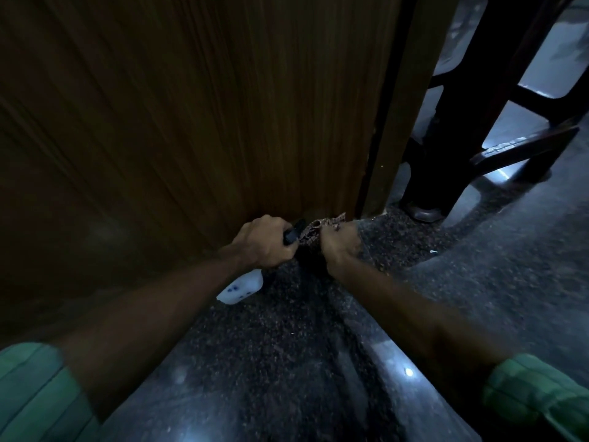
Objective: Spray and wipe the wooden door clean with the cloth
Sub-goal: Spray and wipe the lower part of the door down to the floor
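Observation:
The dark wooden door (197, 116) fills the upper left of the view, its bottom edge close to the floor. My left hand (264, 242) grips the black trigger head of a white spray bottle (242, 288), which hangs below my wrist. My right hand (339, 247) holds a patterned brown cloth (314, 232) bunched against the door's bottom right corner. The two hands are almost touching. The cloth is partly hidden by my right hand.
A speckled dark stone floor (287, 346) lies below the door. To the right of the door edge (392, 122) stand the black legs of a piece of furniture (452, 138). Light reflects off the floor at the far right.

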Demonstrator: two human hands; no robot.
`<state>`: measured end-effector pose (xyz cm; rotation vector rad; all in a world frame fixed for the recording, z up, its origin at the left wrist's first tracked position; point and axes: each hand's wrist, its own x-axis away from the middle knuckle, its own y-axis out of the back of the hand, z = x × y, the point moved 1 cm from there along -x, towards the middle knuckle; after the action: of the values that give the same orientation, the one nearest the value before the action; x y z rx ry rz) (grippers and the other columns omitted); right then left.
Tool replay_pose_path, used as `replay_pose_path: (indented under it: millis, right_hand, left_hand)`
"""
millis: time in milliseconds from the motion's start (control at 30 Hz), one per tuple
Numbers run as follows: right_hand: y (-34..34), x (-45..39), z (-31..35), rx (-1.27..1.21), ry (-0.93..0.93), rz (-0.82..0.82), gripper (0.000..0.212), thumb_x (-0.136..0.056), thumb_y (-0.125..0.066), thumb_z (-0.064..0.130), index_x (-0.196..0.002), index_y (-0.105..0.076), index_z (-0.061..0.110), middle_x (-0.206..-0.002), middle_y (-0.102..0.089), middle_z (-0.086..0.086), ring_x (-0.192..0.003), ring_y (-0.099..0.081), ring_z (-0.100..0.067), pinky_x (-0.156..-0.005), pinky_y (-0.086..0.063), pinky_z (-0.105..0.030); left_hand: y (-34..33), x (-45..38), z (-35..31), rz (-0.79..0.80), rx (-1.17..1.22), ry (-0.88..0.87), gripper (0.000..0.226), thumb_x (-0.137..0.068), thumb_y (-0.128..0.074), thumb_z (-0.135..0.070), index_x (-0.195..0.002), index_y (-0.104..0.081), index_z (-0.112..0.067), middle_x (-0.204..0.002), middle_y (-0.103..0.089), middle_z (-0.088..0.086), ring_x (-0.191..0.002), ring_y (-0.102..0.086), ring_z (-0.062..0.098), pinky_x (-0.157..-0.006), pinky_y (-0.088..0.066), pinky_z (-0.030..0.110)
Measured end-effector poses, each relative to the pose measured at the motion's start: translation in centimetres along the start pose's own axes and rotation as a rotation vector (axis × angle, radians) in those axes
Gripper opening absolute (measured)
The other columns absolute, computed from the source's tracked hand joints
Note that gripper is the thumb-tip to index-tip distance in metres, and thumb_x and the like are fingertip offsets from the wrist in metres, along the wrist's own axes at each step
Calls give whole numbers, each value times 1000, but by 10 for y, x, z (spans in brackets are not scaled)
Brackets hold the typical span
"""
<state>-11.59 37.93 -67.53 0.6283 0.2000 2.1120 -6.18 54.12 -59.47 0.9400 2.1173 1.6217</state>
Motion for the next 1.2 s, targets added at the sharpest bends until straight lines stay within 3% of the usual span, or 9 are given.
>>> replay_pose_path:
  millis: [100,200,333,500,633,733,867,1033,1200]
  right_hand:
    - [11,18,7,-61,389,-50,26,-90,-71,21,-108,-53,20,-94,-59,1,-91,-60,-23,-74,-42,-32]
    - [8,22,5,-43,586,-83,28,-92,-71,25,-112,-52,23,-100,-60,4,-91,-59,-19,-73,-44,-31]
    - [-5,6,-25,85,322,-81,29,-88,-69,30,-113,-54,29,-100,-61,-3,-91,-56,-24,-77,-45,-35]
    - [-7,3,-24,153,95,-28,39,-83,-69,27,-120,-60,18,-110,-68,-13,-105,-64,-35,-94,-53,-42]
    - [-16,11,-11,69,-87,-17,49,-84,-71,37,-123,-65,10,-121,-67,-17,-108,-65,-39,-93,-56,-43]
    - [-26,21,-8,18,-119,64,44,-86,-73,38,-117,-68,7,-118,-68,-15,-105,-66,-39,-87,-57,-41]
    - [-24,43,-4,-67,53,-7,13,-87,-69,23,-97,-64,16,-92,-67,-6,-91,-66,-32,-74,-50,-34]
    - [-12,65,21,-144,609,-113,21,-90,-72,33,-104,-58,27,-88,-61,2,-83,-59,-20,-66,-44,-33]
    - [-19,58,-5,-32,624,-83,22,-91,-70,30,-101,-52,23,-87,-62,1,-78,-61,-22,-64,-46,-35]
  left_hand:
    - [2,4,8,-6,20,-6,25,-95,-60,-45,-85,-69,-24,-72,-67,-7,-66,-64,14,-59,-44,31]
    - [3,8,11,-11,20,-9,26,-95,-59,-45,-83,-68,-23,-72,-67,-5,-65,-64,15,-58,-43,31]
    - [4,13,10,-3,10,3,25,-96,-59,-44,-84,-68,-24,-74,-67,-6,-68,-64,15,-61,-41,30]
    - [5,16,7,13,11,-18,25,-96,-60,-41,-79,-64,-24,-69,-63,-5,-60,-59,12,-56,-37,29]
    - [7,22,8,30,-7,-24,23,-96,-61,-40,-82,-66,-23,-68,-63,-6,-58,-58,11,-53,-36,28]
    - [12,26,12,39,4,-15,24,-96,-63,-39,-78,-63,-24,-65,-61,-7,-56,-57,11,-53,-36,28]
    - [19,35,22,38,-7,3,24,-94,-64,-41,-78,-65,-24,-68,-66,-5,-60,-62,13,-56,-44,30]
    - [25,43,30,36,-42,24,22,-95,-63,-42,-83,-69,-24,-70,-66,-5,-63,-63,13,-57,-43,30]
    - [28,50,35,45,-37,36,22,-96,-62,-43,-79,-63,-29,-69,-63,-7,-64,-61,13,-59,-39,29]
